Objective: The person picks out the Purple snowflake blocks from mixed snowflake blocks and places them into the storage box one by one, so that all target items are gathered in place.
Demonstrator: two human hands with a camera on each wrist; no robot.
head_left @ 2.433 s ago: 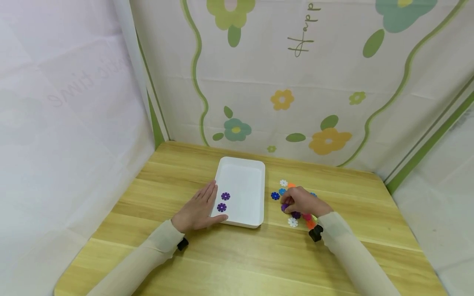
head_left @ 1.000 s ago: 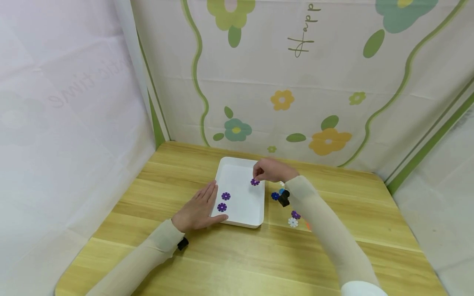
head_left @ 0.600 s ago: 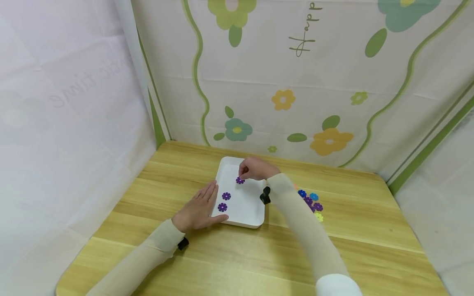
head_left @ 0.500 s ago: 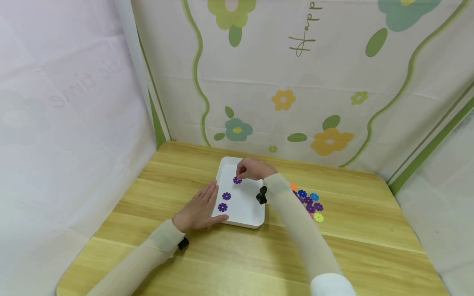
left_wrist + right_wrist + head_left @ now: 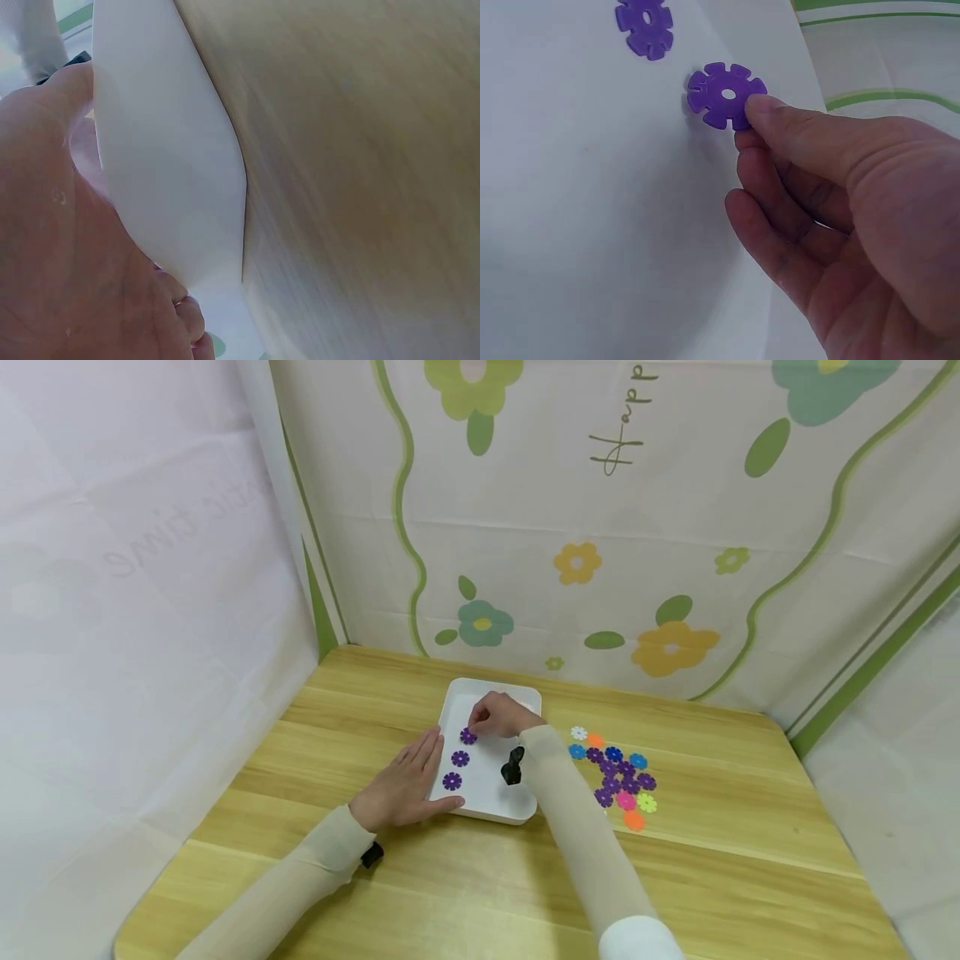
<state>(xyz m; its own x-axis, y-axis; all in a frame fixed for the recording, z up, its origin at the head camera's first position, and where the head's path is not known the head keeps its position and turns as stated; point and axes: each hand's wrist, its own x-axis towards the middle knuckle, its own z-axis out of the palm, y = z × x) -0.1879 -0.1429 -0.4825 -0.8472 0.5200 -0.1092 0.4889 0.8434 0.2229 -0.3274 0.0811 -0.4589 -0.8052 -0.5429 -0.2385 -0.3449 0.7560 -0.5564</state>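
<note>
My right hand point(image 5: 501, 717) pinches a purple snowflake disc point(image 5: 718, 95) between thumb and finger, just above the floor of the white tray point(image 5: 491, 814). In the tray, two more purple discs lie along the left side: a middle disc point(image 5: 460, 759) and a nearer disc point(image 5: 452, 782). The held one lines up beyond them. Fingers straight, my left hand point(image 5: 401, 785) rests against the tray's left wall, its thumb along the near rim. The left wrist view shows that hand point(image 5: 82, 225) against the tray's outer wall point(image 5: 172, 150).
Right of the tray, a loose cluster of discs lies on the wooden table point(image 5: 720, 793): several purple discs point(image 5: 613, 783), a pink disc point(image 5: 626, 801), a yellow disc point(image 5: 647, 802), an orange disc point(image 5: 633, 821) and blue ones. A patterned cloth point(image 5: 517, 510) hangs behind.
My right hand took a purple disc from the cluster, carried it left over the tray, then lowered it toward the row of two. The left hand stays at the tray's side.
</note>
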